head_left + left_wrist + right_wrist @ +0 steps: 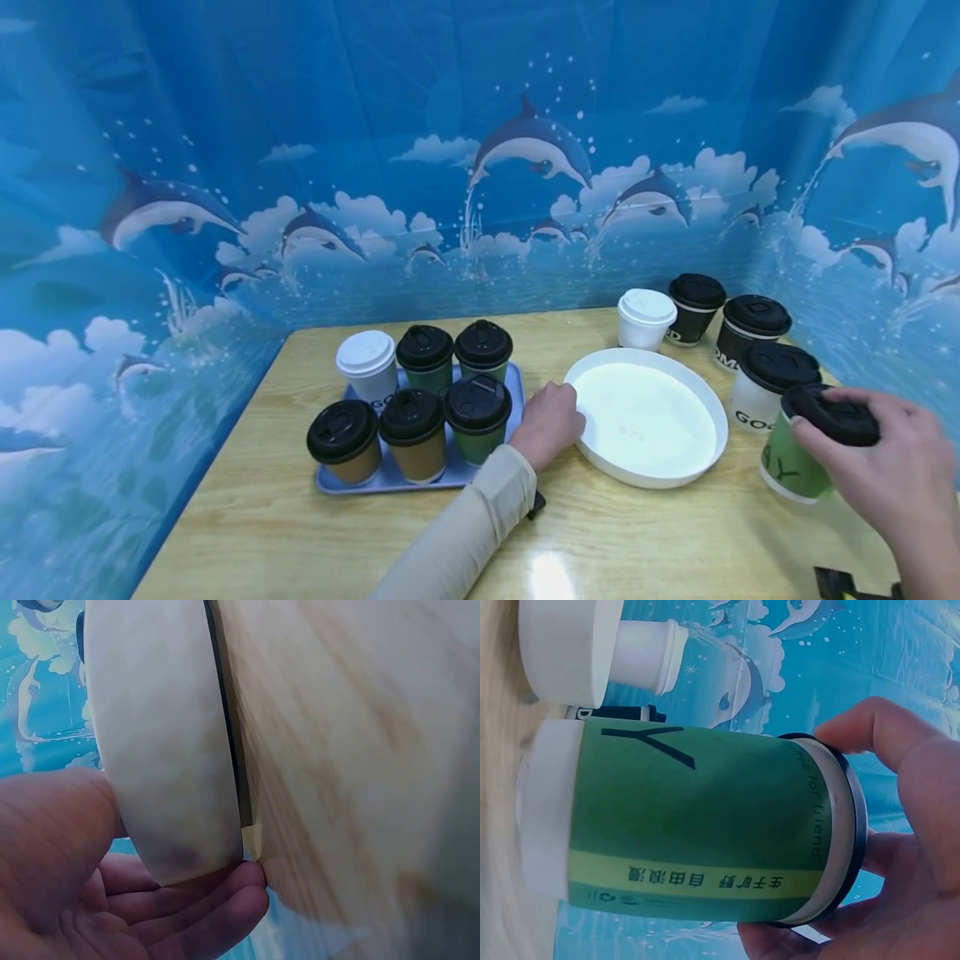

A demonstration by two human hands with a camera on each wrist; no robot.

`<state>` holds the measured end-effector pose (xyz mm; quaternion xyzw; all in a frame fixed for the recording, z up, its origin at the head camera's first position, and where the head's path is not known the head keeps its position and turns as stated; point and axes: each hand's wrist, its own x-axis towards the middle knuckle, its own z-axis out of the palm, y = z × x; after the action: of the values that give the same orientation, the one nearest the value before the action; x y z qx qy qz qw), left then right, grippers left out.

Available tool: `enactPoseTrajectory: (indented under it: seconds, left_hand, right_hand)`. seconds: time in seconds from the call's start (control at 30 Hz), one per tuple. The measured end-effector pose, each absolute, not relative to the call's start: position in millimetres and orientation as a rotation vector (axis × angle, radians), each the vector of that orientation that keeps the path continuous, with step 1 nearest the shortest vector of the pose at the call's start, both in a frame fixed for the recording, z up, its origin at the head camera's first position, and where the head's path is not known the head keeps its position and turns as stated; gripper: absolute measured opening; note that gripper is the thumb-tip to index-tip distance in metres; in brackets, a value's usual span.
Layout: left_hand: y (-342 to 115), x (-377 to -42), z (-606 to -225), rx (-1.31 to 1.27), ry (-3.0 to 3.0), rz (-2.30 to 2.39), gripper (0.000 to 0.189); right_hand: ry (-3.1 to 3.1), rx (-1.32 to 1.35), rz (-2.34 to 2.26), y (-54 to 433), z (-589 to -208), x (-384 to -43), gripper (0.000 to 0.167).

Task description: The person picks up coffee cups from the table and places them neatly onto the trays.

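At the right, my right hand (903, 467) grips a green paper cup (797, 462) by its black lid (836, 417), thumb on one side and fingers on the other. Dark lettering marks the tilted green cup (705, 810) in the right wrist view. My left hand (549, 423) is at the left edge of a round white tray (637, 479). From the left wrist, the thumb lies along one side of the tray's wall (165, 735), with the fingers (202, 915) curled at its lower edge.
Left of the round tray, a lilac rectangular tray (450, 479) carries several lidded cups, brown, green and white. Behind and right of the round tray stand a white cup (643, 321), two black cups (693, 312) and a white cup with a black lid (753, 404). Dolphin-printed curtains (420, 183) enclose the table.
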<state>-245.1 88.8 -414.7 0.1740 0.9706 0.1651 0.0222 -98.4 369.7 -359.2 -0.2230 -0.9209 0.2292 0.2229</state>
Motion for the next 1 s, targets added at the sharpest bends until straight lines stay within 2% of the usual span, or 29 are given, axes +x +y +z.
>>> enactPoseTrajectory:
  seconds: [1.0]
  left_hand:
    - [88, -248, -417, 0.550, 3.003, 0.511, 0.017]
  right_hand:
    - [-2.514, -0.456, 0.692, 344, -349, -108, 0.061]
